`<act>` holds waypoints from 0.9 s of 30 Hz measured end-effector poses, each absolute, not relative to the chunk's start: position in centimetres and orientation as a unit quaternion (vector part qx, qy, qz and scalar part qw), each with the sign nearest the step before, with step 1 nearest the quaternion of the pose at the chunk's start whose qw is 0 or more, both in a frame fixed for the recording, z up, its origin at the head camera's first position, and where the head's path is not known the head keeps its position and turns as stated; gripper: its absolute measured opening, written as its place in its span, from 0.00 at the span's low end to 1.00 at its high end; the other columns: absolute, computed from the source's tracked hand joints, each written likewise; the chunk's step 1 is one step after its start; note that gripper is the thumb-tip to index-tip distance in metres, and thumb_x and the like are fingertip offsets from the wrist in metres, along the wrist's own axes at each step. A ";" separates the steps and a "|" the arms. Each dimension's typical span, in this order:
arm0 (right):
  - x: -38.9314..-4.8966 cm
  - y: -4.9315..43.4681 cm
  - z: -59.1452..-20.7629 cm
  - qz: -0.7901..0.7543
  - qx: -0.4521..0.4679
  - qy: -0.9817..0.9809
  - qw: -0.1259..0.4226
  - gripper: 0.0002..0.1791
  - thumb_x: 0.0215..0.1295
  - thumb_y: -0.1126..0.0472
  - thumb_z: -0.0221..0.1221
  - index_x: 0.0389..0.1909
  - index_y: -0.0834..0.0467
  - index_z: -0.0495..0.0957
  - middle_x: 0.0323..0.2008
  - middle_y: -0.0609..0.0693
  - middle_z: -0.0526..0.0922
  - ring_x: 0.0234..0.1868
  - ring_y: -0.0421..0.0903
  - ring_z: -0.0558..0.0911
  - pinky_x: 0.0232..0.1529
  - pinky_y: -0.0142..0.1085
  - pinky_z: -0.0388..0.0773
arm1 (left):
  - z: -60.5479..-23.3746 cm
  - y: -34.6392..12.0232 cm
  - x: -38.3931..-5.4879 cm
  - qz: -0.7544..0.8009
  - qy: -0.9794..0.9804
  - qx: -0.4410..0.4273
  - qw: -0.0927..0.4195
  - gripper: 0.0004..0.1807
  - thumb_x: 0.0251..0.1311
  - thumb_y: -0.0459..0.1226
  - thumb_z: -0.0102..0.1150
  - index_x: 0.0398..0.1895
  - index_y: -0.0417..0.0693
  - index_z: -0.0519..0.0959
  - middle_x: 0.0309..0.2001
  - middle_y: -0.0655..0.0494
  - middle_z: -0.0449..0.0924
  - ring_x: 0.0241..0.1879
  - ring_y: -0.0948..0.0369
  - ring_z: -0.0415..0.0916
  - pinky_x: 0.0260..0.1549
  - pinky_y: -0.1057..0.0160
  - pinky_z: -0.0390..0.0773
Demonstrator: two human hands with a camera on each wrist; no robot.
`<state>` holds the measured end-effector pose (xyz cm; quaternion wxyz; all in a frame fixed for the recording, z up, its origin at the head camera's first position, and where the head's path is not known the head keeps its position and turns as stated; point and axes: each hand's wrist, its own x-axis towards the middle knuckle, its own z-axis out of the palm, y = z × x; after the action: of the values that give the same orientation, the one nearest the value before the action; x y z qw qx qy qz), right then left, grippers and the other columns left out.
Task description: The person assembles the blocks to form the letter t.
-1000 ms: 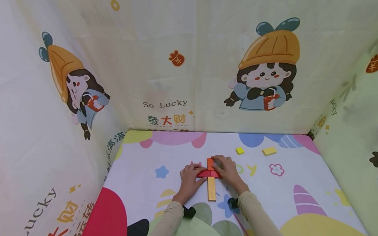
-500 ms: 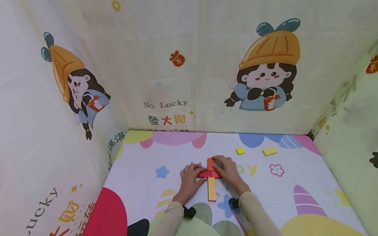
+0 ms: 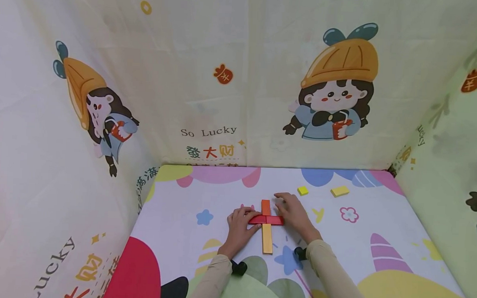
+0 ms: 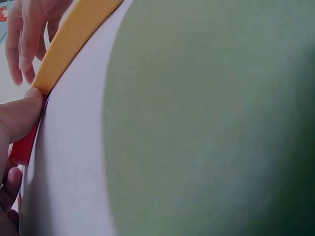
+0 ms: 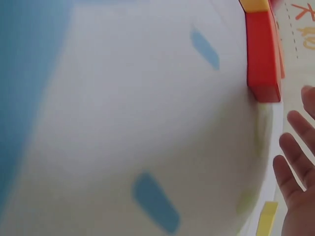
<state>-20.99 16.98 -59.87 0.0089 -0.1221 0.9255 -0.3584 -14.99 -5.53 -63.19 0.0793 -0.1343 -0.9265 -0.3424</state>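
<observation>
Four flat blocks form a cross on the patterned mat: an orange block (image 3: pixel 265 207) at the far end, a left red block (image 3: pixel 257 219), a right red block (image 3: pixel 276 220) and a long tan-yellow block (image 3: pixel 267 240) nearest me. My left hand (image 3: pixel 241 225) pinches the left red block, thumb on its near side and fingers beyond it. In the left wrist view, the thumb (image 4: pixel 22 115) lies against that block close to the yellow one. To the right of the cross my right hand (image 3: pixel 296 216) is apart from the blocks, its fingers relaxed and holding nothing.
A small bright yellow block (image 3: pixel 302 190) and a larger pale yellow block (image 3: pixel 339 191) lie farther back on the right of the mat (image 3: pixel 221 188). Printed cloth walls (image 3: pixel 264 101) stand behind and on both sides.
My right hand has let go of the right red block and moved a little to the right, uncovering its end. The left hand and the blocks have not visibly moved.
</observation>
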 end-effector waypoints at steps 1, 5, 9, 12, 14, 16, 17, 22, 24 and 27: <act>-21.1 17.2 -59.8 -0.355 -0.124 0.927 -0.002 0.22 0.74 0.60 0.62 0.67 0.56 0.77 0.63 0.56 0.81 0.59 0.56 0.78 0.63 0.55 0.78 | -63.2 -5.6 -15.0 -0.343 -0.927 -0.134 0.078 0.20 0.66 0.49 0.69 0.61 0.62 0.83 0.63 0.56 0.77 0.65 0.53 0.67 0.61 0.42 0.59; -21.6 17.9 -59.9 -0.340 -0.133 0.930 -0.044 0.21 0.72 0.63 0.63 0.64 0.60 0.78 0.62 0.59 0.82 0.60 0.58 0.79 0.67 0.57 0.74 | -63.2 -5.6 -15.0 -0.345 -0.926 -0.133 0.074 0.20 0.66 0.49 0.68 0.61 0.62 0.83 0.63 0.56 0.77 0.65 0.54 0.67 0.62 0.42 0.58; -22.0 18.7 -60.0 -0.320 -0.120 0.937 -0.071 0.21 0.72 0.63 0.63 0.64 0.59 0.78 0.63 0.59 0.81 0.65 0.60 0.76 0.70 0.58 0.71 | -63.3 -5.7 -14.9 -0.348 -0.925 -0.135 0.075 0.20 0.67 0.49 0.68 0.61 0.62 0.83 0.62 0.56 0.77 0.64 0.53 0.67 0.62 0.42 0.59; -22.4 19.4 -60.1 -0.309 -0.114 0.940 -0.091 0.20 0.72 0.63 0.62 0.64 0.59 0.78 0.64 0.60 0.81 0.67 0.62 0.75 0.71 0.59 0.69 | -63.4 -5.6 -14.9 -0.352 -0.923 -0.136 0.076 0.20 0.67 0.49 0.68 0.61 0.62 0.83 0.62 0.56 0.77 0.64 0.53 0.67 0.62 0.43 0.58; -22.6 19.8 -60.1 -0.305 -0.114 0.940 -0.103 0.20 0.72 0.63 0.62 0.63 0.60 0.78 0.63 0.61 0.81 0.67 0.64 0.74 0.71 0.61 0.68 | -63.4 -5.6 -15.0 -0.353 -0.923 -0.136 0.077 0.20 0.67 0.49 0.68 0.61 0.62 0.83 0.62 0.56 0.77 0.64 0.54 0.67 0.62 0.43 0.58; -22.7 20.2 -60.1 -0.300 -0.115 0.941 -0.112 0.20 0.72 0.64 0.62 0.62 0.61 0.78 0.63 0.62 0.81 0.67 0.65 0.74 0.70 0.62 0.68 | -63.5 -5.6 -15.0 -0.353 -0.922 -0.137 0.077 0.20 0.67 0.49 0.68 0.61 0.62 0.83 0.62 0.56 0.77 0.64 0.53 0.67 0.62 0.43 0.58; -22.8 20.5 -60.1 -0.296 -0.114 0.941 -0.115 0.20 0.71 0.65 0.62 0.62 0.62 0.78 0.63 0.63 0.81 0.68 0.66 0.74 0.70 0.63 0.68 | -63.5 -5.6 -14.9 -0.353 -0.922 -0.138 0.077 0.20 0.67 0.49 0.68 0.61 0.62 0.83 0.62 0.56 0.77 0.64 0.53 0.67 0.62 0.43 0.58; -23.0 21.4 -60.0 -0.276 -0.091 0.951 -0.107 0.22 0.71 0.65 0.62 0.65 0.64 0.77 0.67 0.66 0.77 0.70 0.69 0.71 0.70 0.65 0.67 | -63.4 -5.6 -14.9 -0.350 -0.923 -0.139 0.078 0.20 0.67 0.49 0.68 0.61 0.62 0.83 0.62 0.56 0.77 0.64 0.54 0.67 0.62 0.42 0.59; -23.2 21.7 -60.0 -0.271 -0.078 0.955 -0.086 0.24 0.72 0.64 0.60 0.68 0.64 0.74 0.70 0.66 0.74 0.72 0.69 0.69 0.72 0.66 0.65 | -63.4 -5.6 -14.9 -0.348 -0.924 -0.136 0.078 0.20 0.67 0.49 0.68 0.61 0.62 0.83 0.62 0.56 0.77 0.65 0.54 0.67 0.63 0.42 0.59; -23.3 22.0 -60.0 -0.264 -0.064 0.960 -0.059 0.27 0.75 0.61 0.58 0.71 0.64 0.70 0.73 0.67 0.70 0.74 0.70 0.65 0.73 0.67 0.62 | -63.5 -5.6 -15.0 -0.348 -0.926 -0.131 0.072 0.20 0.67 0.49 0.68 0.61 0.63 0.83 0.63 0.56 0.76 0.66 0.54 0.66 0.63 0.42 0.59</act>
<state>-23.32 22.02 -60.00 -0.0589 -0.0640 0.9605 -0.2644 -14.97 -5.57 -63.47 0.0719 -0.1312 -0.9256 -0.3478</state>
